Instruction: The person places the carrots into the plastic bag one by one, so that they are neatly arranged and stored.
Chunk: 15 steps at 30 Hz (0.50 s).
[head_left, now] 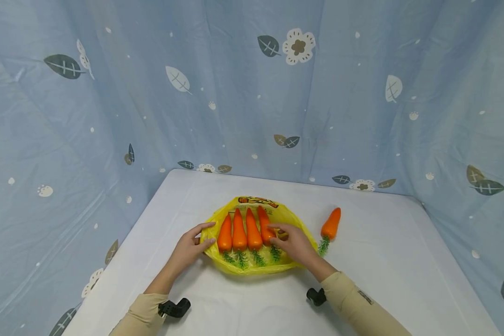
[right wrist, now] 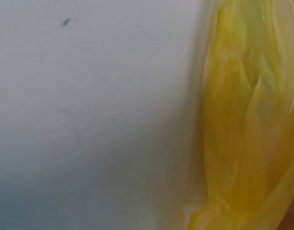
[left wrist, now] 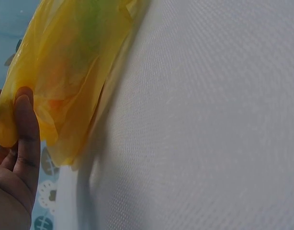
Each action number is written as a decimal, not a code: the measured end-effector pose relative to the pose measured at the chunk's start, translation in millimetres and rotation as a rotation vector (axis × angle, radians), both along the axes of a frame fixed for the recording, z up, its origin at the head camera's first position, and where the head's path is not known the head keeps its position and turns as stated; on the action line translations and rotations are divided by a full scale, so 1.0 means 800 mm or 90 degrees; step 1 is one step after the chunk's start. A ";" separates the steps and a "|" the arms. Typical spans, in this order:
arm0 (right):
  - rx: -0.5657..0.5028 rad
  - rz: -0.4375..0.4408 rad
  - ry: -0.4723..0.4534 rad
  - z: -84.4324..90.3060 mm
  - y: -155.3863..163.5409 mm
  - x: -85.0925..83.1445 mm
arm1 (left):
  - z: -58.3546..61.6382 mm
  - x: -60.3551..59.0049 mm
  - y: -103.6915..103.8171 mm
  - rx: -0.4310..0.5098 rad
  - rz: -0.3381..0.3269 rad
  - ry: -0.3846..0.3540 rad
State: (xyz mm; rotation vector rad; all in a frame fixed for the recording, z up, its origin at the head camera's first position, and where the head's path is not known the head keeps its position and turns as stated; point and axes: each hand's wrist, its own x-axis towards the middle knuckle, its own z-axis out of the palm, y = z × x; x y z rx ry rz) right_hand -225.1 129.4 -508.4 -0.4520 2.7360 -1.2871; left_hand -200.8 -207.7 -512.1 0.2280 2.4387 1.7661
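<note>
A yellow plastic bag (head_left: pixel 287 217) lies spread wide on the table, with several orange carrots (head_left: pixel 239 235) with green tops side by side in it. At the bag's left edge, my left hand (head_left: pixel 188 246) pinches the plastic between thumb and fingers; the left wrist view shows the thumb pressed on the bag (left wrist: pixel 65 72). My right hand (head_left: pixel 295 241) reaches over the bag's right side, its curled fingers and thumb holding the rightmost carrot (head_left: pixel 263 221). The right wrist view shows mostly the bag's crumpled side (right wrist: pixel 238 134), and that hand is nearly hidden there.
Another carrot (head_left: pixel 331 225) lies on the white table (head_left: pixel 374 261) to the right of the bag, its green top close to the bag's edge. Behind the table and along its sides hangs a blue curtain (head_left: pixel 243 93) with leaf and flower prints.
</note>
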 end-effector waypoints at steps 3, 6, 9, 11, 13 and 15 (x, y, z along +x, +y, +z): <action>0.004 -0.004 0.008 0.001 0.004 0.001 | 0.001 0.000 0.001 0.000 0.000 -0.001; 0.000 -0.004 0.026 0.000 0.009 0.003 | 0.001 0.001 0.000 0.001 -0.003 -0.001; -0.012 -0.005 0.050 -0.002 0.013 0.005 | 0.000 0.001 0.000 0.002 -0.004 0.000; -0.018 -0.007 0.066 -0.002 0.015 0.006 | 0.000 0.001 0.000 0.002 -0.003 0.001; -0.021 -0.011 0.072 -0.003 0.018 0.006 | -0.001 0.000 -0.001 -0.001 -0.001 0.001; -0.023 -0.016 0.075 -0.004 0.020 0.007 | -0.002 -0.001 -0.001 -0.002 -0.001 0.001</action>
